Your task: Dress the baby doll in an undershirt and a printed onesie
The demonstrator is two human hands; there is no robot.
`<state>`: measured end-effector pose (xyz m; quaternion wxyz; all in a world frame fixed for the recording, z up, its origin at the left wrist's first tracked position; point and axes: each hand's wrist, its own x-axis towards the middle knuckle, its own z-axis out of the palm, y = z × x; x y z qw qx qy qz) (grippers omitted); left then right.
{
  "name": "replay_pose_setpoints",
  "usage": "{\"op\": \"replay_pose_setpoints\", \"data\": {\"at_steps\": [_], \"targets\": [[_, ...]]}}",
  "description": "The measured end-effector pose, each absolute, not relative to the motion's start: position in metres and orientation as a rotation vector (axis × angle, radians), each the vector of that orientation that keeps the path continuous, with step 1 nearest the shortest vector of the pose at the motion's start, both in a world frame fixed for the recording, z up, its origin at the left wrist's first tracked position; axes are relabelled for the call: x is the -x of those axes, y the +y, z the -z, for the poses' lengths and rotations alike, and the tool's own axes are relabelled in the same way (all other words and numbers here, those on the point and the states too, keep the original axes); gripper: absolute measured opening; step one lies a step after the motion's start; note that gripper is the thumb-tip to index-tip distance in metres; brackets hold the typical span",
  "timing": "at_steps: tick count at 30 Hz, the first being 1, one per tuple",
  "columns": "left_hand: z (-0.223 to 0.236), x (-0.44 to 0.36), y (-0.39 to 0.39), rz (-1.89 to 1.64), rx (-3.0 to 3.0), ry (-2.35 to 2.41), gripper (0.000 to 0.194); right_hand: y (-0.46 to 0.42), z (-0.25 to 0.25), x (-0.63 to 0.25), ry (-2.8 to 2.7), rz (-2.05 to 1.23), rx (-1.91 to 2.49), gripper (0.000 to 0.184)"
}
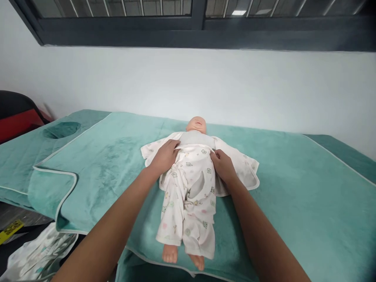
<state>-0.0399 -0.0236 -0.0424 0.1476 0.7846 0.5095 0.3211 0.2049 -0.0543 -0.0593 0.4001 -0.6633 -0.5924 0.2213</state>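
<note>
A baby doll (196, 124) lies on its back, head toward the wall and bare feet toward me. White printed baby trousers (190, 172) cover its legs and reach up over its belly. At the left side of the waistband, my left hand (166, 156) has its fingers closed on the cloth. My right hand (223, 165) pinches the waistband on the other side. Under the doll's upper body a white printed baby jacket (241, 164) lies spread open, sleeves out to both sides. A plain pale layer (196, 138) shows across the chest.
Teal plush covers (282, 188) lie over the bed, with a face hole (62, 130) at its left end. Folded printed cloths (38, 254) sit low at the left. A black and red object (17, 121) stands far left. Behind the bed are a white wall (188, 86) and a barred window.
</note>
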Motion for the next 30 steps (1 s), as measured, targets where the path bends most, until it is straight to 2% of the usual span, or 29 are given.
{"op": "replay_pose_setpoints", "data": {"at_steps": [4, 8, 12, 14, 16, 17, 19, 23, 25, 30], "targets": [[0.032, 0.032, -0.015, -0.863, -2.279, 1.438, 0.035, -0.055, 0.062, -0.213, -1.44, -0.891, 1.541, 0.018], [0.022, 0.022, -0.005, -0.799, -2.291, 1.56, 0.032, -0.057, 0.064, -0.219, -1.426, -1.055, 1.467, 0.028], [0.021, 0.015, 0.014, -1.015, -1.969, 1.681, 0.026, -0.059, 0.059, -0.222, -1.457, -1.105, 1.424, 0.034], [0.027, 0.014, 0.021, -1.101, -1.823, 1.69, 0.022, -0.06, 0.057, -0.223, -1.504, -1.139, 1.413, 0.029], [0.037, 0.016, 0.022, -1.153, -1.75, 1.673, 0.018, -0.061, 0.056, -0.222, -1.581, -1.151, 1.416, 0.016], [0.042, 0.017, 0.02, -1.181, -1.717, 1.654, 0.017, -0.061, 0.056, -0.22, -1.62, -1.134, 1.424, 0.012], [0.052, 0.02, 0.011, -1.23, -1.667, 1.605, 0.018, -0.063, 0.057, -0.217, -1.671, -0.999, 1.46, 0.017], [0.061, 0.026, -0.006, -1.281, -1.594, 1.547, 0.019, -0.066, 0.057, -0.208, -1.695, -0.458, 1.42, 0.018], [0.061, 0.028, -0.01, -1.277, -1.591, 1.532, 0.019, -0.063, 0.055, -0.205, -1.772, -0.292, 1.316, 0.02], [0.064, 0.03, -0.006, -1.257, -1.828, 1.401, 0.028, -0.046, 0.044, -0.207, -1.995, -0.274, 1.294, 0.032]]}}
